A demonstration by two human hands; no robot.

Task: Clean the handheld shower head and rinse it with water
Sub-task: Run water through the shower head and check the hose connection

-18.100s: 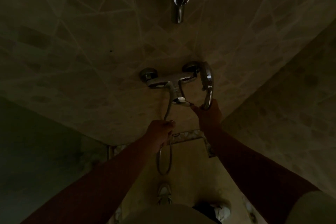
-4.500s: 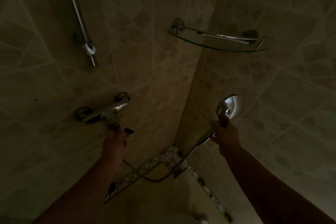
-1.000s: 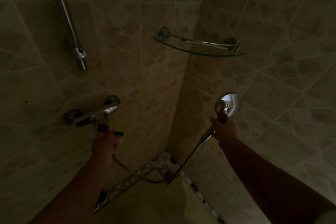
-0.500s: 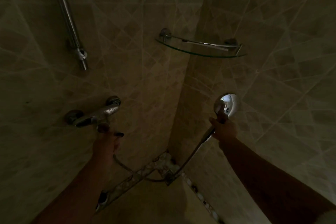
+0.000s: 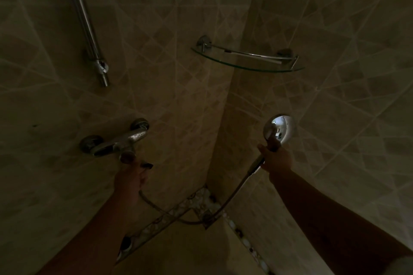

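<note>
In a dim tiled shower corner, my right hand (image 5: 276, 159) grips the handle of the chrome handheld shower head (image 5: 280, 128), whose round back faces me and whose face points toward the right wall. Its metal hose (image 5: 232, 196) loops down to the floor corner and back left. My left hand (image 5: 131, 176) reaches up to the lever under the chrome wall mixer tap (image 5: 118, 140), fingers closed on it. Whether water is running I cannot tell.
A chrome slide rail (image 5: 86, 22) runs up the left wall above the tap. A glass corner shelf (image 5: 248, 60) with a chrome rail hangs above the shower head. A pebble mosaic border (image 5: 178, 210) lines the floor edge.
Over the last second both hands hold the same places; only the view shifts slightly. Earlier, the shower head was by the tap and my right hand carried it to the right.
</note>
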